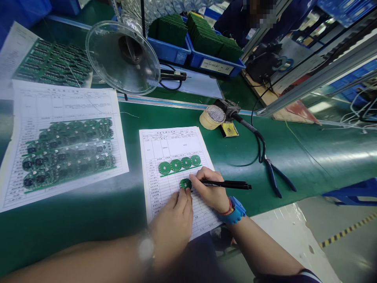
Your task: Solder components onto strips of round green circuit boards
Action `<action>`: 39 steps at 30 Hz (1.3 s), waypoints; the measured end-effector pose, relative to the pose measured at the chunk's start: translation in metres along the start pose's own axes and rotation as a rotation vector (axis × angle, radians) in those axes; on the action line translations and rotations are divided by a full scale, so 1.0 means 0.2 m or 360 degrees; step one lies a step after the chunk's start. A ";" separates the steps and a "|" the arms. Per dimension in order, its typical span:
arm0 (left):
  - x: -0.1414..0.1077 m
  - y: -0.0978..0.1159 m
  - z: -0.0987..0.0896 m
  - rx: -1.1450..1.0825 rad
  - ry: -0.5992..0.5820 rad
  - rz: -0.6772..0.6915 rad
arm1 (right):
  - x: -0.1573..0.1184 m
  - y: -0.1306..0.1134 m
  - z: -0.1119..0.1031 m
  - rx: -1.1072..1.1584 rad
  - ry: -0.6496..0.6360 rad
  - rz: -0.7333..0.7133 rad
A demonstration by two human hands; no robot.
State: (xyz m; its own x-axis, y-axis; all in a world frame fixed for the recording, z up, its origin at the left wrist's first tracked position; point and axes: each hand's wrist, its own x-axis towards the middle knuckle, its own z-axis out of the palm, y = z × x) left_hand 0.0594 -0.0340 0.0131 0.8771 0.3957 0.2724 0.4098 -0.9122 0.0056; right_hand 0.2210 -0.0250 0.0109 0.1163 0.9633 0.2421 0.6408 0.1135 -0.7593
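Observation:
A small round green circuit board is held over the printed form, with the fingertips of my left hand closed on its near edge. My right hand, wearing a blue wrist strap, is closed around a black marker pen. The pen lies across the hand, its rear end to the right. Its tip is hidden by the fingers, which are at the board's right side. Just beyond both hands, a row of several joined round green boards rests on the form.
At left, another form carries bagged boards. A clear funnel hood stands behind, near blue bins of green boards. A tape roll, soldering iron stand and pliers lie right. A person is beyond.

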 end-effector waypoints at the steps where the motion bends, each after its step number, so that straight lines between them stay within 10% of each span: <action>1: 0.00 0.00 0.00 -0.0001 -0.0004 -0.0004 | 0.00 0.00 0.00 -0.0003 0.0001 -0.0001; 14: 0.00 0.00 0.00 0.0002 -0.0032 0.0010 | 0.00 0.00 -0.04 0.0062 0.0202 0.0089; 39: 0.01 -0.01 -0.02 -0.0027 -0.0138 0.0049 | -0.04 -0.01 -0.02 -0.0085 -0.0031 0.0036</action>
State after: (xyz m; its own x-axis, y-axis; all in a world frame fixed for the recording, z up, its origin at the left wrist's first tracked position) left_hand 0.0587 -0.0318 0.0168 0.9079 0.3745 0.1885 0.3787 -0.9254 0.0147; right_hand 0.2223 -0.0348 0.0127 0.1168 0.9701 0.2129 0.6778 0.0788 -0.7310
